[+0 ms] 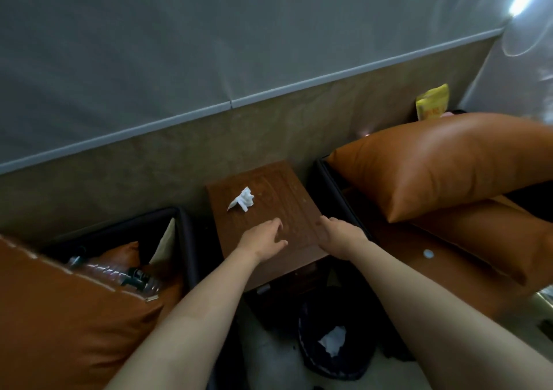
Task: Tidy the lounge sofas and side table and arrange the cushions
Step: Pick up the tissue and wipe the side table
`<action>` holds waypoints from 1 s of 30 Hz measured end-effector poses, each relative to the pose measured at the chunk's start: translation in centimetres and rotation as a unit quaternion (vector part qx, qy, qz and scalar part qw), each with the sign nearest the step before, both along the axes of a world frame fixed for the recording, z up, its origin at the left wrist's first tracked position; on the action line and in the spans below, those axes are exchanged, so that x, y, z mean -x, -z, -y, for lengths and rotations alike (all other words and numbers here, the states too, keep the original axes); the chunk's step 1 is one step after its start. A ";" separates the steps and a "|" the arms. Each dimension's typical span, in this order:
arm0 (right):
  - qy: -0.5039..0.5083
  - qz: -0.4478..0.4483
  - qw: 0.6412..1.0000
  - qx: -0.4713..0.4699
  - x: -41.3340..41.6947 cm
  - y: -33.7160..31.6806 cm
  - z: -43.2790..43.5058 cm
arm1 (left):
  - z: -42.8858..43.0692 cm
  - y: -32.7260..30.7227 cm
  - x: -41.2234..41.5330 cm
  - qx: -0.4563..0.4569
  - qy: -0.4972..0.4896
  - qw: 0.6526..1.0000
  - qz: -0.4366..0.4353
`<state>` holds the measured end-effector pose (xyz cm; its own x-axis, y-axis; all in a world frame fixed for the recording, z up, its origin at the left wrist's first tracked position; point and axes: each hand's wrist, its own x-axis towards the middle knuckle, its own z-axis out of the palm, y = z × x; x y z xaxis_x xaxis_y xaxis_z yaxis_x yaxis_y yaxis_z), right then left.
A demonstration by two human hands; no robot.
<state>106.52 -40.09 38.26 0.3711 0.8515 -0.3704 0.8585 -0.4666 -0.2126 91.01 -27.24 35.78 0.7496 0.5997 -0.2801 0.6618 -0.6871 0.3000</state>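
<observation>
Near left, an orange cushion (59, 314) lies slumped across the left sofa (185, 240). A clear plastic bottle (119, 273) lies on its side just beyond it, apparently left as litter.

At centre, the wooden desk (287, 186) stands between the two sofas. A crumpled tissue (242, 199) rests on its far left part, touched by neither hand. The left hand (263, 235) hovers over the near half of the desk; its grip is open and holds nothing. The fingers are relaxed and point toward the tissue, so it is probably the next item to be taken. The right hand (341, 234) sits at the near right edge of the desk, grip open and empty, probably to steady the reach.

A lined bin (353, 368) stands on the floor below the desk and already holds white paper, so it is the likely place for the tissue.

On the right sofa (404, 258), two orange cushions (449, 165) lie stacked askew and need arranging. A yellow packet (432, 103) stands at the far right, behind them.
</observation>
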 end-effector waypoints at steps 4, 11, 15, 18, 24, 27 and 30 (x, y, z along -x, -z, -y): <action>-0.012 0.016 1.000 0.000 -0.4 1.4 -1.6 | -1.9 0.5 -1.1 -0.008 0.000 1.000 -0.014; 0.013 0.122 0.992 0.011 -1.2 2.3 -6.6 | -7.8 2.8 -0.9 -0.019 -0.072 0.997 -0.037; 0.025 0.130 0.991 0.007 -1.5 3.6 -10.7 | -12.7 4.1 -1.6 -0.046 -0.080 0.995 -0.035; 0.027 0.120 0.992 0.001 -1.2 4.3 -14.4 | -16.9 5.1 -2.1 -0.043 -0.081 0.996 -0.025; 0.012 0.102 0.994 -0.032 -0.5 6.0 -19.9 | -23.2 8.4 -2.6 -0.022 -0.129 0.991 -0.021; 0.003 0.109 0.994 -0.025 -0.6 7.2 -21.0 | -24.1 10.2 -3.2 0.009 -0.131 0.991 -0.010; -0.013 0.125 0.992 0.000 -0.5 8.2 -21.4 | -24.4 11.7 -3.5 0.047 -0.127 0.991 0.009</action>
